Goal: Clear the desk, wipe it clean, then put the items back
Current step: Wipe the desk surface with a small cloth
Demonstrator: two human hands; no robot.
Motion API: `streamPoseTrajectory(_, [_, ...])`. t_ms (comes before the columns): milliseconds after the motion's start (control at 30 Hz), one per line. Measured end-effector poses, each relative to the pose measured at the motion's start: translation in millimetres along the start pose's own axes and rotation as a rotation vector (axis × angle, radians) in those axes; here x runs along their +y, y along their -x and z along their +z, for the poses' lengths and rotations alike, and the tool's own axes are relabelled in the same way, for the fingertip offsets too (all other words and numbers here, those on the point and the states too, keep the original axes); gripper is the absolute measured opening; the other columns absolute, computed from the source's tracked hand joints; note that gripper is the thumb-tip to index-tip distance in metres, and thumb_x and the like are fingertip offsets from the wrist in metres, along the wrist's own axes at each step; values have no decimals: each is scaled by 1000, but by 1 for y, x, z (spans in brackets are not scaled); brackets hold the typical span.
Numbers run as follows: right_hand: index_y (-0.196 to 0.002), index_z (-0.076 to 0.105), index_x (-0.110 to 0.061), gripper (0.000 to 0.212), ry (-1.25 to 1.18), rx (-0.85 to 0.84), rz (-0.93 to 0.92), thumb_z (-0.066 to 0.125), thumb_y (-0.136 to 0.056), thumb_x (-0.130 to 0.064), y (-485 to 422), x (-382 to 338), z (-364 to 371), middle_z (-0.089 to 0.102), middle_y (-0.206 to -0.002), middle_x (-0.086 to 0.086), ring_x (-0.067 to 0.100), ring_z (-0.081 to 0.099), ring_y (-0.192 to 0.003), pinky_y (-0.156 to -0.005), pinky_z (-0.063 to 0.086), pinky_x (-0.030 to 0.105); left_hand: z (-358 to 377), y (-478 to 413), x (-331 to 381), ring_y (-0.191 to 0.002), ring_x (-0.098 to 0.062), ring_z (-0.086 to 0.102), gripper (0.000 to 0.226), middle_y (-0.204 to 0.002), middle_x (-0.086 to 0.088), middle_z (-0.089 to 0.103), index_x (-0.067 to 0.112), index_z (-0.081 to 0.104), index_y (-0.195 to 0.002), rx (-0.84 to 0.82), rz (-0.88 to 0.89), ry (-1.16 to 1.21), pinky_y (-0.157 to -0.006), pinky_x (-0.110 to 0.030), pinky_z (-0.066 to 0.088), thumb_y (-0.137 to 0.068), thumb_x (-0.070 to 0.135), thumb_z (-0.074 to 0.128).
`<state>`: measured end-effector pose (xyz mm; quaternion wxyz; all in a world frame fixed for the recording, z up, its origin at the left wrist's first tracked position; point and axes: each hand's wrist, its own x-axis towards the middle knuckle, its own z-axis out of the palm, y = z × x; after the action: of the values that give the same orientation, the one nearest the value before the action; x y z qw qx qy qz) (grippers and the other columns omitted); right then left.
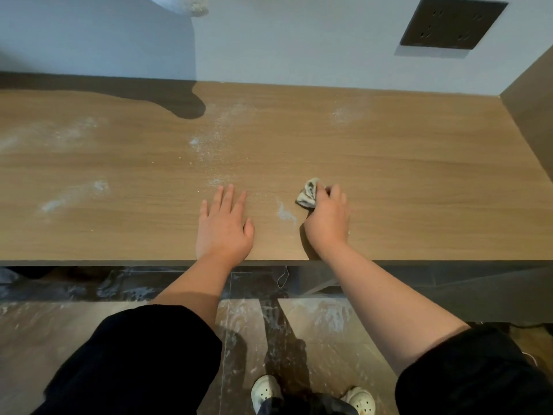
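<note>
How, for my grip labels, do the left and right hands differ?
The left hand lies flat, fingers straight; the right hand has its fingers curled. The left hand holds nothing; the right hand grips a cloth. Both rest on the desk near its front edge.

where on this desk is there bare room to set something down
Widest bare patch: the desk top between the right hand with its cloth and the dark side panel. The front left, beside the flat left hand, is free though white powder streaks it. Only the front middle is taken, by both hands.
</note>
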<state>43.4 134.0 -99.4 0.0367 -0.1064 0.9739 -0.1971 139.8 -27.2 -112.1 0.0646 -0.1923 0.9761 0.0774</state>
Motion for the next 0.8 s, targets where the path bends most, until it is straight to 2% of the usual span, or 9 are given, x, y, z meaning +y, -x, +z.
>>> streamPoseTrajectory(67, [-142,41,-11,63,-70,-98,-63,45,-82,8,-2,-3,-4,40,-125,7,24,41,-109,-94,38,32,0,0,0,-151,-20,-9,60,-164,-4,-4,22,6,-157,-5,2,-5,-123,-46,3,-101,40,20])
streamPoseTrajectory(133, [-121,54,-2,40,-204,-173,-15,41,-85,10,-16,1,-17,39,-127,10,23,43,-100,-89,37,27,0,0,0,-151,-20,-10,60,-164,-3,-5,22,4,-157,-10,2,-13,-123,-46,3,-101,40,19])
streamPoseTrajectory(233, [-101,56,-1,23,-207,-30,121,42,-87,9,-36,20,-30,39,-125,14,29,47,-103,-90,38,32,2,-1,-1,-151,-20,-10,61,-164,-4,-5,21,4,-157,-8,4,-14,-123,-46,3,-101,41,19])
streamPoseTrajectory(300, [-116,56,-1,33,-75,50,157,46,-85,7,-37,26,-26,40,-125,13,31,45,-112,-95,38,35,3,-2,-1,-151,-20,-10,61,-164,-4,-5,22,3,-157,-9,7,-18,-123,-47,3,-101,41,18])
streamPoseTrajectory(400, [-141,43,-10,62,-43,35,38,48,-82,8,-22,8,-4,41,-122,8,24,40,-111,-95,39,34,2,-1,-1,-151,-20,-11,61,-164,-4,-6,22,3,-157,-10,7,-16,-123,-47,2,-101,41,18])
streamPoseTrajectory(533, [-140,46,-9,62,-103,-39,-153,44,-81,9,-17,-6,7,45,-116,9,25,42,-106,-90,37,30,1,1,-1,-151,-20,-11,61,-164,-3,-5,22,4,-157,-11,-6,-10,-123,-46,2,-101,41,20])
streamPoseTrajectory(667, [-111,60,-5,37,-290,-177,-152,39,-85,11,-27,3,-9,41,-107,6,27,47,-100,-86,36,26,0,0,-1,-151,-20,-11,62,-164,-3,-6,22,2,-157,-22,-2,-2,-123,-48,2,-101,42,19])
streamPoseTrajectory(733, [-89,53,-8,25,-301,-159,-150,38,-84,11,-28,10,-16,38,-104,5,27,47,-93,-86,40,33,-2,1,0,-150,-19,-14,63,-164,-3,-9,22,-1,-157,-40,-15,-24,-122,-52,-1,-101,43,19])
streamPoseTrajectory(800, [-86,52,-6,21,-288,-82,-115,38,-85,10,-28,17,-19,40,-107,6,28,48,-93,-87,43,40,-6,-1,3,-150,-19,-16,63,-164,-2,-11,24,-3,-156,-39,-44,-9,-119,-55,-5,-101,44,21])
